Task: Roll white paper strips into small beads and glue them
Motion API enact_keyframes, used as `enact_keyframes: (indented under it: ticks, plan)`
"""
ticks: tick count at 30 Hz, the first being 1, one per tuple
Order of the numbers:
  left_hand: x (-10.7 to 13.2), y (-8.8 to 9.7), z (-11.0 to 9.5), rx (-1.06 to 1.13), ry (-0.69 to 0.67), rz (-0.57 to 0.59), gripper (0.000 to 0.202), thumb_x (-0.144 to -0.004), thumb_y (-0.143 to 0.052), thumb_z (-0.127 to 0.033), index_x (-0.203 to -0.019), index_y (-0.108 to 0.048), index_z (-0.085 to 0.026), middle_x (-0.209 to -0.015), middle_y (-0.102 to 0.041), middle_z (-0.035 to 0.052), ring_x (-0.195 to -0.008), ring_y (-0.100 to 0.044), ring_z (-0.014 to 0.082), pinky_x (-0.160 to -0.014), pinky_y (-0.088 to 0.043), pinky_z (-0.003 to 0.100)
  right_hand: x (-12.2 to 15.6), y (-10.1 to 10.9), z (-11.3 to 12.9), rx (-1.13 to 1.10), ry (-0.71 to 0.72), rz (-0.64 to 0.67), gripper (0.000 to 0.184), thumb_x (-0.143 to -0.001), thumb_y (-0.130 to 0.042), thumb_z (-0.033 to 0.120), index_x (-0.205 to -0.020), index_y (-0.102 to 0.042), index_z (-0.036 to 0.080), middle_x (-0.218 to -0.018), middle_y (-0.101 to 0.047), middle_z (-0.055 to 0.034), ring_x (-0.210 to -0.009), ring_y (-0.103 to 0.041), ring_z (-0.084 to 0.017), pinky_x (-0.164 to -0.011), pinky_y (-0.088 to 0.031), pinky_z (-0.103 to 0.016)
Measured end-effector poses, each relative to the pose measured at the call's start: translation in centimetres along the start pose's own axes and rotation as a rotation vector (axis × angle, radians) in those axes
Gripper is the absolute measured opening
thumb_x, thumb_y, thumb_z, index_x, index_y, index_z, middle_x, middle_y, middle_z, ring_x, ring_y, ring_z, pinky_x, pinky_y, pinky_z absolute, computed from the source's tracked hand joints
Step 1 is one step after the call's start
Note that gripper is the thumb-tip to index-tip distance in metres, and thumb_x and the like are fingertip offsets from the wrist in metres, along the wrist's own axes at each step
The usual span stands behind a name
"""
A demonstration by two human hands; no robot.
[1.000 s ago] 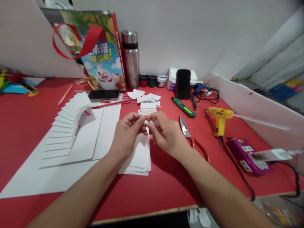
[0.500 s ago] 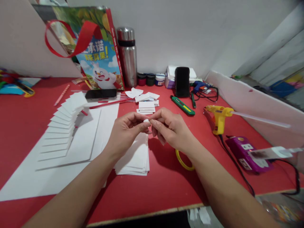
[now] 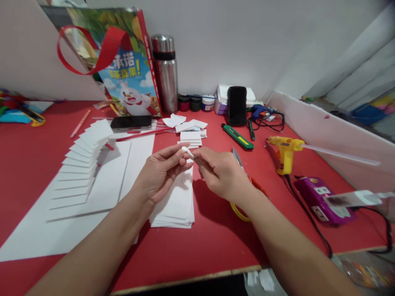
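Between my two hands is a small white curled strip (image 3: 188,152) that looks like paper. My left hand (image 3: 162,170) pinches one end of it between thumb and fingers. The other end sits in the fingertips of my right hand (image 3: 217,168). Below the hands lies a stack of white paper sheets (image 3: 173,209) on the red table. Scissors (image 3: 240,211) with yellow and red-orange handles are partly hidden under my right wrist. Small folded white pieces (image 3: 190,137) lie just beyond my fingers.
On the left, a fanned stair of white cards (image 3: 75,176) stands on a white board (image 3: 115,181). A green utility knife (image 3: 237,137), yellow glue gun (image 3: 286,152) and purple power strip (image 3: 319,199) are on the right. A steel flask (image 3: 166,78) and picture bag (image 3: 132,78) stand behind.
My right hand has turned over the strip, its fingers now more folded. The white strip shows longer and bent. More of the scissors has come into view.
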State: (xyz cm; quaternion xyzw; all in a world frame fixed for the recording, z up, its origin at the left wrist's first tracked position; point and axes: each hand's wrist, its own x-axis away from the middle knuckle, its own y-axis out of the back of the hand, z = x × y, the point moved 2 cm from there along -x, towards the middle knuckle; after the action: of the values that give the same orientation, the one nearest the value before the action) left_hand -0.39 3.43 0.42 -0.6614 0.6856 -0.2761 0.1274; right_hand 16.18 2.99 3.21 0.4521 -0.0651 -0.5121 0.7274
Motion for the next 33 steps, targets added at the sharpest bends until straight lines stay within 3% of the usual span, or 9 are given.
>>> enact_keyframes:
  ticks: [6, 8, 14, 18, 21, 25, 29, 33]
  plan:
    - [0.5, 0.0, -0.2, -0.483, -0.23, -0.019, 0.017, -0.079, -0.079, -0.027, -0.091, -0.077, -0.015, -0.076, -0.073, 0.0024, -0.063, -0.069, 0.0131, -0.065, -0.059, 0.026, 0.2, -0.1, 0.0, 0.19, 0.078, 0.012, 0.017, -0.088, -0.046, 0.015, -0.094, -0.062, 0.015, -0.062, -0.061, -0.0023, -0.053, -0.047, -0.015, -0.052, -0.024, -0.027]
    - [0.6, -0.1, -0.1, -0.553, -0.26, -0.019, 0.015, -0.082, -0.076, -0.028, -0.091, -0.075, -0.016, -0.071, -0.071, 0.0009, -0.062, -0.068, 0.013, -0.065, -0.057, 0.025, 0.2, -0.1, 0.1, 0.221, 0.096, 0.009, 0.018, -0.088, -0.046, 0.016, -0.095, -0.063, 0.014, -0.063, -0.062, -0.0032, -0.053, -0.047, -0.016, -0.052, -0.024, -0.028]
    - [-0.2, 0.1, 0.7, -0.32, -0.249, 0.072, 0.008, -0.088, -0.069, -0.024, -0.088, -0.071, -0.016, -0.074, -0.064, -0.0016, -0.059, -0.056, 0.0065, -0.059, -0.048, 0.019, -0.1, -0.1, -0.1, -0.005, -0.019, 0.049, 0.014, -0.093, -0.047, 0.016, -0.091, -0.062, 0.017, -0.073, -0.066, -0.0039, -0.062, -0.056, -0.015, -0.058, -0.035, -0.025]
    - [-0.1, 0.2, 0.6, -0.431, -0.296, 0.076, 0.01, -0.09, -0.066, -0.025, -0.092, -0.071, -0.016, -0.077, -0.065, -0.0003, -0.061, -0.055, 0.0068, -0.061, -0.047, 0.019, -0.3, -0.8, -0.9, -0.282, -0.136, 0.111, 0.014, -0.096, -0.048, 0.017, -0.09, -0.06, 0.018, -0.081, -0.069, -0.0044, -0.07, -0.063, -0.015, -0.066, -0.044, -0.026]
    - [0.1, 0.1, 0.4, -0.478, -0.315, 0.069, 0.012, -0.09, -0.067, -0.025, -0.094, -0.071, -0.015, -0.075, -0.066, 0.0002, -0.063, -0.059, 0.0082, -0.064, -0.05, 0.02, -0.4, -1.2, -1.3, -0.441, -0.203, 0.137, 0.014, -0.099, -0.045, 0.02, -0.1, -0.059, 0.019, -0.087, -0.07, -0.0033, -0.073, -0.064, -0.014, -0.067, -0.046, -0.026]
    - [0.1, -0.2, 0.5, -0.245, -0.217, 0.017, 0.016, -0.08, -0.076, -0.021, -0.093, -0.072, -0.012, -0.071, -0.068, 0.0001, -0.061, -0.063, 0.0093, -0.065, -0.056, 0.023, -0.4, -0.9, -0.8, -0.384, -0.205, 0.058, 0.02, -0.101, -0.042, 0.025, -0.107, -0.061, 0.02, -0.097, -0.069, -0.0039, -0.091, -0.063, -0.017, -0.076, -0.045, -0.028]
    - [0.4, -0.8, 0.5, -0.045, -0.135, -0.007, 0.018, -0.072, -0.082, -0.016, -0.087, -0.073, -0.01, -0.071, -0.071, 0.0014, -0.06, -0.063, 0.0079, -0.064, -0.059, 0.021, -0.4, -0.6, -0.1, -0.244, -0.166, -0.029, 0.032, -0.103, -0.04, 0.031, -0.084, -0.062, 0.019, -0.081, -0.066, -0.0022, -0.078, -0.06, -0.016, -0.068, -0.042, -0.027]
    - [0.7, -1.2, 0.5, 0.085, -0.036, 0.001, 0.02, -0.067, -0.084, -0.01, -0.084, -0.074, -0.008, -0.07, -0.071, 0.0014, -0.058, -0.061, 0.0053, -0.059, -0.057, 0.015, -0.3, -0.6, 0.0, -0.198, -0.109, -0.119, 0.029, -0.099, -0.049, 0.024, -0.073, -0.062, 0.019, -0.075, -0.067, -0.001, -0.073, -0.061, -0.015, -0.065, -0.041, -0.026]
